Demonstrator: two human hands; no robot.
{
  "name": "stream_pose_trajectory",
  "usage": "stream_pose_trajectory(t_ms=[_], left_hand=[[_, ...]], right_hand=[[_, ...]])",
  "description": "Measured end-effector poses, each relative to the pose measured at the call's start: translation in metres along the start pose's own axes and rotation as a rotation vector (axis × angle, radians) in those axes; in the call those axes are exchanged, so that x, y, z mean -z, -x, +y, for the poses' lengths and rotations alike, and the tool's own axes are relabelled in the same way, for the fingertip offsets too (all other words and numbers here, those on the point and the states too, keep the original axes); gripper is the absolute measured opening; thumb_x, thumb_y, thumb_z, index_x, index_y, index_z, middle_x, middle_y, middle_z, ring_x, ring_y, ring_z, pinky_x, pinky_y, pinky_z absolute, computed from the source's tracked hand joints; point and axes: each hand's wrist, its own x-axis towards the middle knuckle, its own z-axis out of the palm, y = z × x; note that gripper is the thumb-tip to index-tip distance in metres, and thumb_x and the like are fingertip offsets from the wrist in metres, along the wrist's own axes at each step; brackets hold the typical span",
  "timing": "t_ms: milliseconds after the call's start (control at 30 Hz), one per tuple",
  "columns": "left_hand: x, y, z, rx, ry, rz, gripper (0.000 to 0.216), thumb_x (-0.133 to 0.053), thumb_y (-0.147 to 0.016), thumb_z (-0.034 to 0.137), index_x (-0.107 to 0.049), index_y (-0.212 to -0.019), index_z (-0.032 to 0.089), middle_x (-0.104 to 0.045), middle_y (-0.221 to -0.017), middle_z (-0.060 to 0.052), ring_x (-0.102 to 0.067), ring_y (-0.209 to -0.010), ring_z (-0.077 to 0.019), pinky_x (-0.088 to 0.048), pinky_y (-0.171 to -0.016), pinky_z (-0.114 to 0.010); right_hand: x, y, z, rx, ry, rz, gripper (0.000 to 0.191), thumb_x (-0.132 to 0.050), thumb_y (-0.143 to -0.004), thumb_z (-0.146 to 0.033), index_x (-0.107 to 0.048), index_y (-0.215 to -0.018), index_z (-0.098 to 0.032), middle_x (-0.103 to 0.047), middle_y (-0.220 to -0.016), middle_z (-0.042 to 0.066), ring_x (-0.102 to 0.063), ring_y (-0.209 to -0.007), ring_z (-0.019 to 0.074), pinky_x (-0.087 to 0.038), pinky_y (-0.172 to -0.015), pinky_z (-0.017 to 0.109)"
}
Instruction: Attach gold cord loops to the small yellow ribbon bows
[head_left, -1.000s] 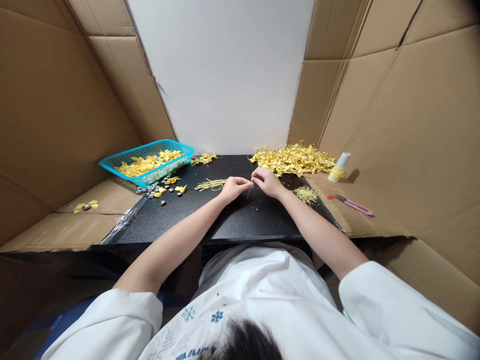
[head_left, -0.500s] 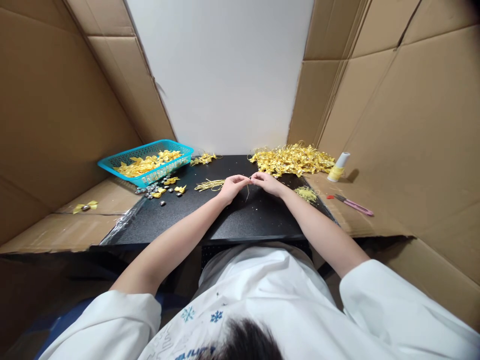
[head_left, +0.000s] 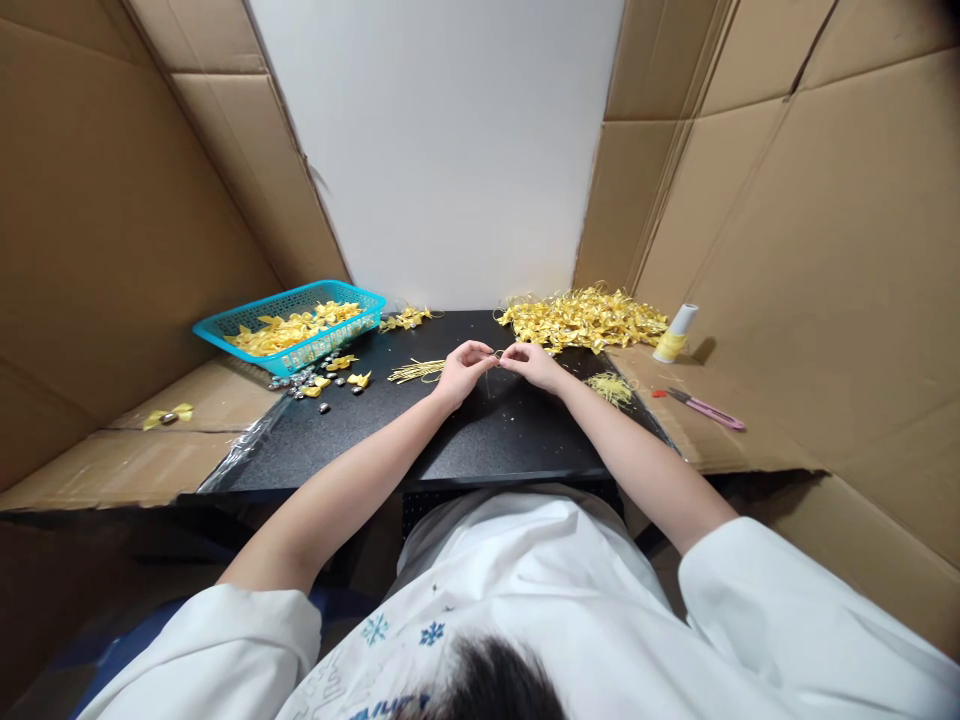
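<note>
left hand (head_left: 461,376) and right hand (head_left: 531,366) pinch a thin cord (head_left: 498,353) (each grip narrow) over the counter (head_left: 375,450), nearer its far edge.

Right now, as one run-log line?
left hand: fingertips at cord | right hand: pinching same cord | back right: yellow ribbon pile | back left: blue basket

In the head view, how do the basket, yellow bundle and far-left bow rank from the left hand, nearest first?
1. Yellow bundle: just left of the left hand.
2. Basket: farther left, toward the back.
3. Far-left bow: alone on cardboard.
</note>
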Motion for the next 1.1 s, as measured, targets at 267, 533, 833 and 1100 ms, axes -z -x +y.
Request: stream_pose_trajectory(t_ms=[267, 533, 833, 1100], left_hand=[[0.003, 0.001, 0.001, -0.069, -0.250, 0.052, 0.023, -0.073, -0.065, 0.031, -0.076, -0.082, 0.016, -0.071, -0.073, -0.003, -0.056, -0.064, -0.0133, -0.042, -0.063, -0.026], [0.004, 0.002, 0.001, -0.081, -0.313, 0.071, 0.025, -0.072, -0.067, 0.033, -0.078, -0.084, 0.015, -0.071, -0.070, -0.004, -0.051, -0.057, -0.0120, -0.038, -0.057, -0.025], [0.005, 0.002, 0.001, -0.106, -0.378, 0.110, 0.027, -0.070, -0.069, 0.033, -0.078, -0.087, 0.015, -0.069, -0.066, -0.003, -0.049, -0.054, -0.0111, -0.036, -0.054, -0.024], [0.004, 0.000, 0.001, -0.087, -0.299, 0.133, 0.026, -0.070, -0.067, 0.030, -0.077, -0.086, 0.014, -0.070, -0.072, -0.004, -0.049, -0.057, -0.0104, -0.038, -0.056, -0.023]], right_hand=[[0.000, 0.000, -0.002, 0.015, 0.062, 0.007, 0.022, -0.065, -0.070, -0.036, -0.061, -0.071, -0.015, -0.058, -0.064, -0.002, -0.049, -0.062, 0.0106, -0.041, -0.063, 0.026], [-0.003, 0.002, 0.000, -0.012, -0.002, 0.028, 0.023, -0.074, -0.066, -0.033, -0.065, -0.078, -0.016, -0.066, -0.075, 0.002, -0.059, -0.070, 0.0130, -0.049, -0.070, 0.028], [-0.008, 0.004, -0.004, -0.101, -0.061, 0.008, 0.015, -0.074, -0.067, -0.027, -0.067, -0.068, -0.014, -0.067, -0.064, 0.001, -0.059, -0.062, 0.0116, -0.049, -0.069, 0.028], [-0.011, 0.007, -0.012, -0.206, -0.141, 0.015, 0.014, -0.073, -0.067, -0.023, -0.064, -0.066, -0.014, -0.064, -0.061, 0.000, -0.054, -0.055, 0.0086, -0.048, -0.064, 0.025]])
